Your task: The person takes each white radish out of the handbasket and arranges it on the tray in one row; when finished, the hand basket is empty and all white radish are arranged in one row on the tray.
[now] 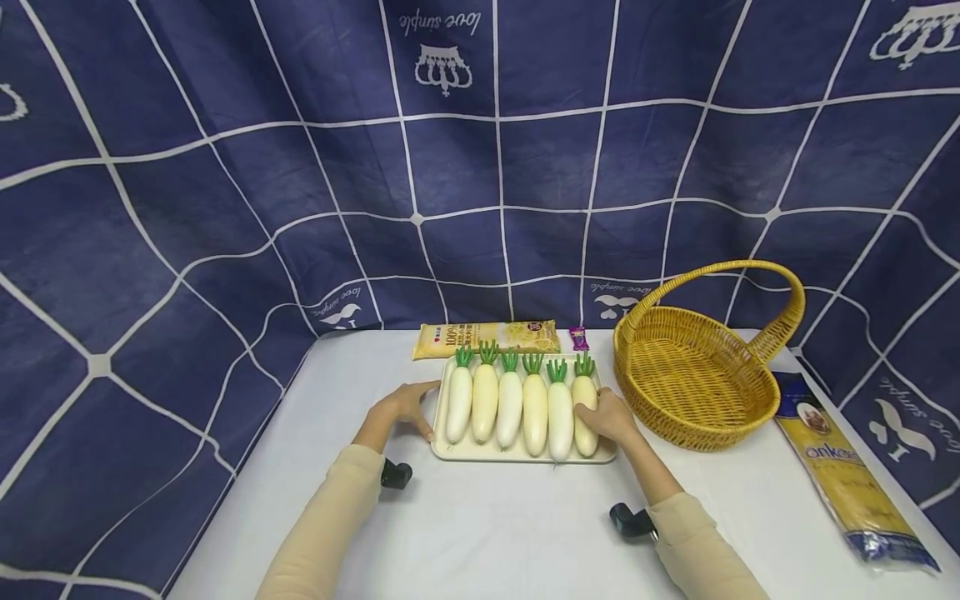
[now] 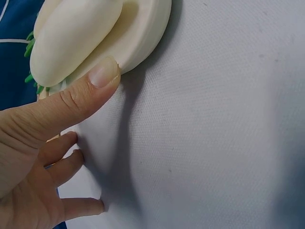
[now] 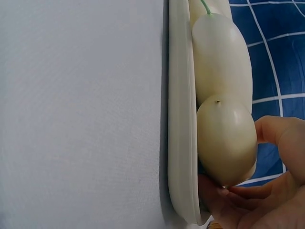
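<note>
Several white radishes with green leaf stubs lie side by side on a cream tray (image 1: 480, 452). My right hand (image 1: 609, 417) grips the rightmost white radish (image 1: 585, 421), its thumb and fingers on either side of the body. In the right wrist view that radish (image 3: 226, 140) sits just inside the tray wall (image 3: 182, 114), with some fingertips tucked low beside it. At the tray's left edge is my left hand (image 1: 405, 408), with nothing in its grasp. The left wrist view shows its thumb (image 2: 81, 95) right at the tray rim and the other fingers spread apart.
A yellow wicker basket (image 1: 697, 429) with a tall handle stands right of the tray. Beyond it lies a long yellow-and-blue package (image 1: 847, 475). A yellow noodle packet (image 1: 487, 335) and a small purple wrapped sweet (image 1: 578, 337) lie behind the tray. Blue curtains enclose the white table.
</note>
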Available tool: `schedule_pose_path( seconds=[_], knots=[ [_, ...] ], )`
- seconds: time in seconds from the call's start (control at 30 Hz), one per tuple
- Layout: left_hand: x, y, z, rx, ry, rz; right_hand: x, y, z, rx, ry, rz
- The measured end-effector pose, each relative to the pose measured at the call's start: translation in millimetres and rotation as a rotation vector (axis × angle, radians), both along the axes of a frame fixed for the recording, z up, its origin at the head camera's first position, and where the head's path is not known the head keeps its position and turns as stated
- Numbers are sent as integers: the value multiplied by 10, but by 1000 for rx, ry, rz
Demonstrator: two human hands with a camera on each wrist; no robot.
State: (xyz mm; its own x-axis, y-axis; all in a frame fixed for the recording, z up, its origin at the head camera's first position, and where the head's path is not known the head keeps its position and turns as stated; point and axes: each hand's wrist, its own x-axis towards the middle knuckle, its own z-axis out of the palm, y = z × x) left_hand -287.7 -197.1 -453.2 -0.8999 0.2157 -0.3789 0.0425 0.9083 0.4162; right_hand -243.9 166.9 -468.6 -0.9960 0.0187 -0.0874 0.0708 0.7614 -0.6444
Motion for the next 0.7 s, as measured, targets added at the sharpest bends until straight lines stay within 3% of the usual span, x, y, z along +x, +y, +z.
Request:
schedule_pose_path(
  seconds=[0.7],
  knots=[
    [-17,10,-1,-7,-7,-4,0,-21,-3,-9,6,1]
  ],
)
